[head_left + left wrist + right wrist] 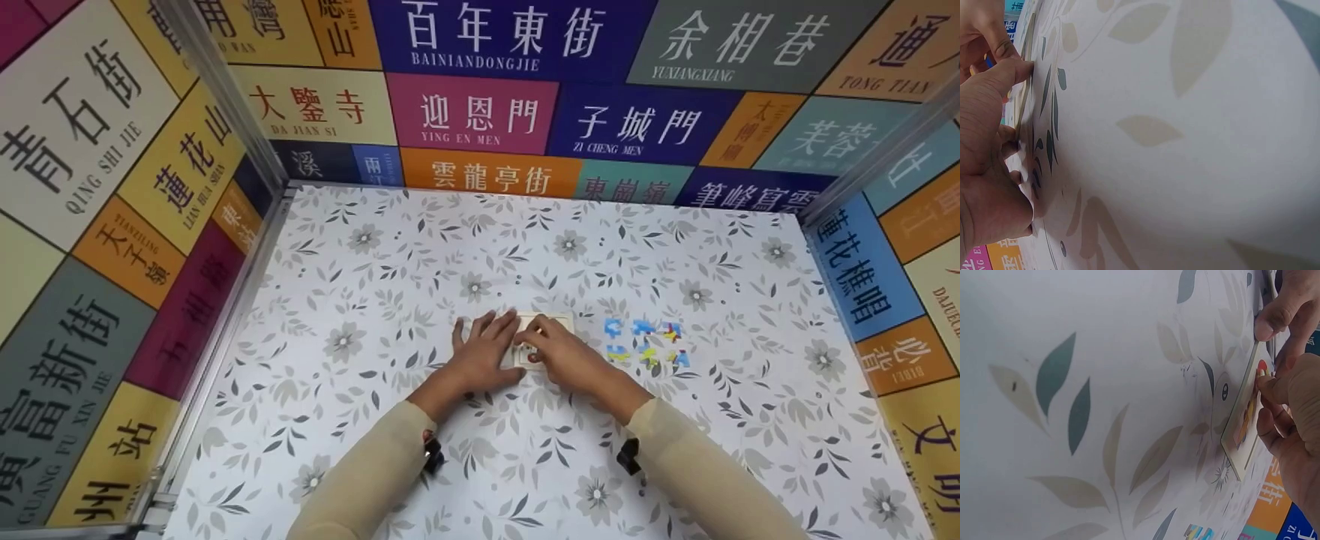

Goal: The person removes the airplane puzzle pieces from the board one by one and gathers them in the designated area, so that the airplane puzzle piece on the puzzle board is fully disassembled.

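Note:
A shallow light-coloured puzzle tray (564, 318) lies flat on the table, largely covered by the two hands. My left hand (486, 354) rests along its left side with fingers spread, and in the right wrist view the left thumb (1266, 328) touches the tray's edge. Over the tray, my right hand (562, 352) pinches a small jigsaw piece with red on it (1262, 365) between thumb and fingertips. In the right wrist view, yellow and orange printed colours (1248, 417) show inside the tray (1235, 460). The fingers hide most of the held piece.
Several loose blue, yellow and red jigsaw pieces (645, 357) lie in two rows right of the tray. A white cloth with a leaf and flower print (420, 262) covers the table. Panels with street names (472, 112) stand along the back and both sides.

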Motion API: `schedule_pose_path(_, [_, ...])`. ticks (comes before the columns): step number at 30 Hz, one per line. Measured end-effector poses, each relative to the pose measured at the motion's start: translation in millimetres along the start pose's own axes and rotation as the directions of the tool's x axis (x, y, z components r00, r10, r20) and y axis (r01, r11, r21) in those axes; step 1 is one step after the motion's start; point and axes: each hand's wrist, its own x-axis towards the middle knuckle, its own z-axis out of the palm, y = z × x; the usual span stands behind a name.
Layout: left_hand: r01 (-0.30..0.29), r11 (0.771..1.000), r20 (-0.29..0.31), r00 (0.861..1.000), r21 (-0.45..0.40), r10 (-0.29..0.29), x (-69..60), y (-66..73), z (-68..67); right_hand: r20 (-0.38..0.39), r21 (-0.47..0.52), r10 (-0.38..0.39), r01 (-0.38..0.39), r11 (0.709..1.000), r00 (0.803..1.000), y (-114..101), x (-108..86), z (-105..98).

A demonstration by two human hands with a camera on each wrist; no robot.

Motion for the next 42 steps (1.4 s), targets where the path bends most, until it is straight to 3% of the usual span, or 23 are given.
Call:
schedule_pose_path(4, [-0.008, 0.999, -0.013, 1.000, 0.034, 0.009, -2.0, 3.0, -3.1, -0.008, -0.002, -0.023, 0.023, 1.000, 1.000, 4.4, 0.8, 0.5])
schedule_pose_path(25, [-0.022, 1.000, -0.024, 0.999, 0.017, 0.022, -5.6, 4.9, -6.6, -0.042, 0.008, -0.043, 0.044, 0.999, 0.998, 7.5, -2.6, -12.6])
schedule_pose_path(35, [-0.004, 0.999, -0.001, 1.000, 0.035, 0.004, -7.1, 6.4, -5.4, -0.107, 0.000, -0.093, 0.094, 0.996, 0.990, 21.0, -28.4, -27.9])
schedule_pose_path(42, [-0.010, 1.000, 0.011, 1.000, 0.018, 0.010, -7.2, 7.5, -11.4, -0.132, 0.016, -0.120, 0.123, 0.992, 0.984, 31.9, -49.3, -37.7])
